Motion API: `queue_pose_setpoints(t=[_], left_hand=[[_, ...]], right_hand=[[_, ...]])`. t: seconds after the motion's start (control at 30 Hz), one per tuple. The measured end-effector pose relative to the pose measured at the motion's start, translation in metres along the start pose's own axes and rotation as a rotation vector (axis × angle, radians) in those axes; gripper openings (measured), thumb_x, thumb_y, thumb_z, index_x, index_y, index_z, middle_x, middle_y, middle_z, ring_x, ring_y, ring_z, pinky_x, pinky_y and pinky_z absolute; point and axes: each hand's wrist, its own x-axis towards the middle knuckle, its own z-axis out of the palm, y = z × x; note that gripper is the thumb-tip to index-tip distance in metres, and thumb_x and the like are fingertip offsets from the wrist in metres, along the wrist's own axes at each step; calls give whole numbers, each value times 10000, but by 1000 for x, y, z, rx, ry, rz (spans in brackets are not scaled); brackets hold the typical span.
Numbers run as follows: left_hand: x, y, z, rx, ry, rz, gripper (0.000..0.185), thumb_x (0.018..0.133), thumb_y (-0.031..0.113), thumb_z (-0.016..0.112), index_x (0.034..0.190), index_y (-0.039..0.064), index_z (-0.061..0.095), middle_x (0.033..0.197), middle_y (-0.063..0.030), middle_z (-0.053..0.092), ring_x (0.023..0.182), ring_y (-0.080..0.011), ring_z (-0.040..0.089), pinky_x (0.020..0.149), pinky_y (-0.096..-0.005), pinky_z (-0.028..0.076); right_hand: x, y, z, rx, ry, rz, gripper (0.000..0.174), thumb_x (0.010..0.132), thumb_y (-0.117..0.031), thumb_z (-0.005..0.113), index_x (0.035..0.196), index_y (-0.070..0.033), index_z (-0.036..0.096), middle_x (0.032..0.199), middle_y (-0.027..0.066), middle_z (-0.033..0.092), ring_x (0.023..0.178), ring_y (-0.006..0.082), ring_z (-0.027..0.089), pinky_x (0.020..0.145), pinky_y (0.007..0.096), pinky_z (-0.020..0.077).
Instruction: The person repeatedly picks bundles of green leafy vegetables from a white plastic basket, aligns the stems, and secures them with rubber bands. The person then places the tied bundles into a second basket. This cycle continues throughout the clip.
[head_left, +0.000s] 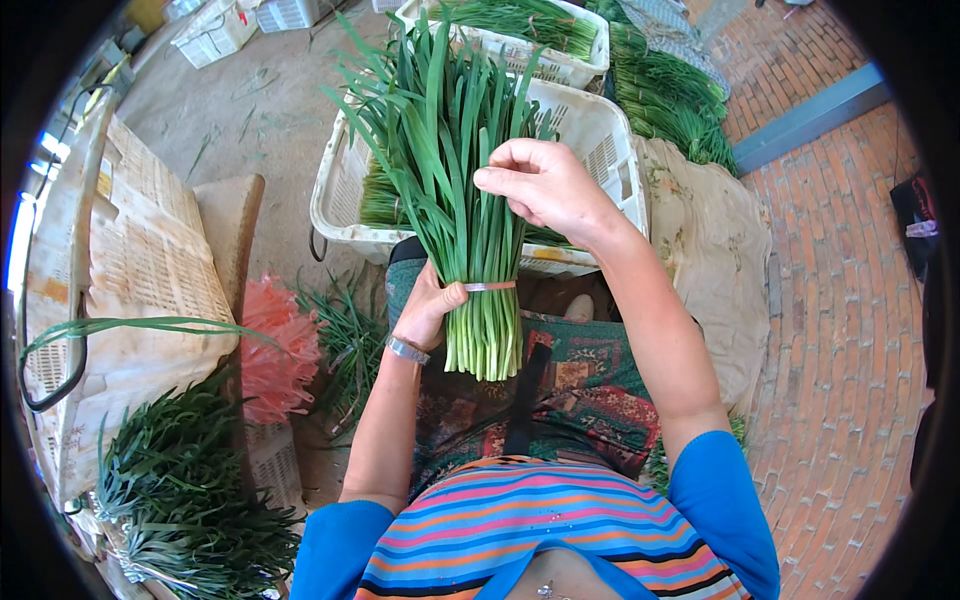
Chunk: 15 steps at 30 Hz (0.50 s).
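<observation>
My left hand (431, 307) is shut around a bundle of Chinese chives (487, 322), with the thumb across its front. A narrow pale pink band (491, 286) circles the bundle just above the light, evenly cut stem ends. The green leaves fan upward, away from me, over a white plastic crate (622, 150). In front of the upper leaves is my right hand (544, 184), its fingers curled and the thumb near the index fingertip. Whether a leaf is pinched there is unclear. More chives (382, 199) lie inside the crate, partly hidden by the bundle.
A second crate (600, 45) of chives stands behind. At left are a tilted crate (150, 217), pink plastic strips (277, 349) and heaped chives (187, 480). Loose leaves (352, 352) lie near my leg. Cloth (705, 247), bundled chives (667, 97) and brick paving (832, 337) are at right.
</observation>
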Motion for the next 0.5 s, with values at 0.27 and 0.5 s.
queue_pose_setpoints(t=[0.27, 0.5], left_hand=[[11, -3, 2, 54, 8, 27, 1008, 665, 626, 750, 1355, 1, 363, 1231, -107, 558, 1083, -211, 592, 915, -366, 498], [18, -7, -2, 13, 25, 71, 931, 687, 556, 768, 1336, 10, 384, 1193, -94, 570, 1065, -221, 601, 903, -374, 504]], right_hand=[[-17, 0, 9, -13, 149, -275, 155, 922, -182, 622, 883, -34, 598, 688, -3, 589, 531, 38, 526, 421, 176, 360], [-14, 14, 8, 211, 1, -103, 194, 939, -163, 587, 1035, 6, 580, 929, 86, 643, 618, 103, 616, 448, 198, 470]])
